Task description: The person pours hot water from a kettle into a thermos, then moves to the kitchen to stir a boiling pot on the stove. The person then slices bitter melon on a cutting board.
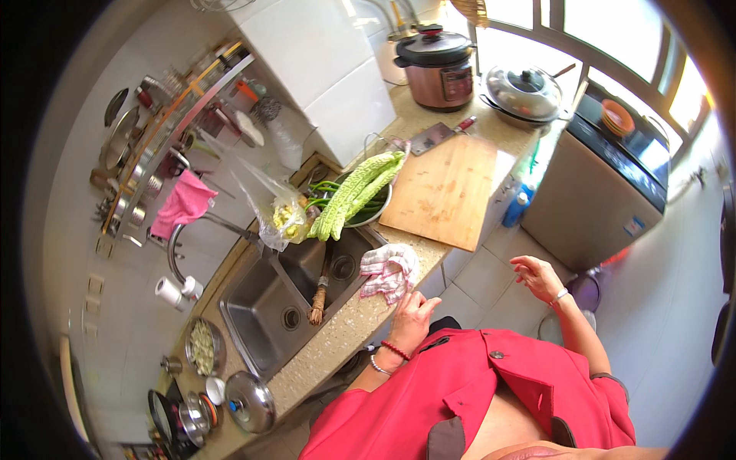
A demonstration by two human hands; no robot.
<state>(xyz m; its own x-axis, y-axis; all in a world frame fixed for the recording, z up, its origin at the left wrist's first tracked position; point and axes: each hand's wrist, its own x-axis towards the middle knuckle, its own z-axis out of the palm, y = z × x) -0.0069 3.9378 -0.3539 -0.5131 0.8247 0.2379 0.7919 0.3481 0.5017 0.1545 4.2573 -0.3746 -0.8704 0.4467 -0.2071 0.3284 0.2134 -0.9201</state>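
Note:
My left hand is at the counter's front edge, just below a crumpled white-and-pink cloth. Its fingers are loosely bent, with nothing visible in them. Out over the floor, to the right, my right hand is empty with its fingers apart. Beyond the cloth lies a wooden cutting board, its corner jutting past the counter edge. A cleaver with a red handle rests at the board's far edge. Long pale green bitter melons lie across a metal bowl of green vegetables.
A double-bowl steel sink holds a straw brush. A plastic bag of scraps hangs near the tap. At the back stand a pressure cooker and lidded wok. A washing machine stands right.

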